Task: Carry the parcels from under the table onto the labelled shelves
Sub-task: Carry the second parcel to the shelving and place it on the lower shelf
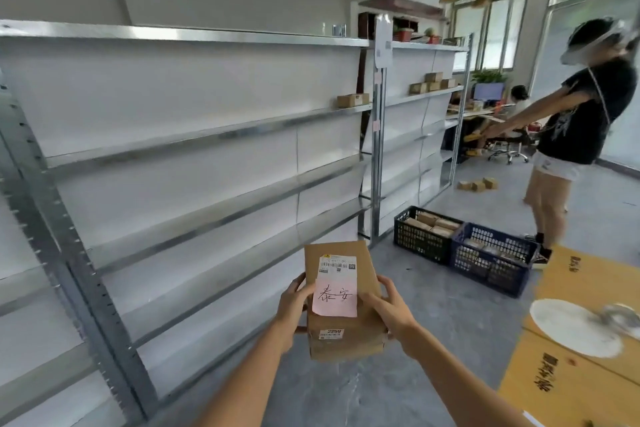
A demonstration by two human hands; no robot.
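I hold a brown cardboard parcel [341,333] in front of me with both hands. It carries a white barcode label and a pink note with handwritten characters. My left hand [293,305] grips its left side, and my right hand [391,312] grips its right side, thumb on the pink note. The long metal shelves [207,135] stand to my left, with one small box [352,99] on an upper level. A second shelf unit [420,95] farther back holds several small boxes.
Two plastic crates [426,236] [491,258] with parcels sit on the floor ahead. A person in a black shirt [571,121] stands at the right. A wooden table [581,350] with a tape roll is at my right. Loose boxes [478,184] lie on the floor.
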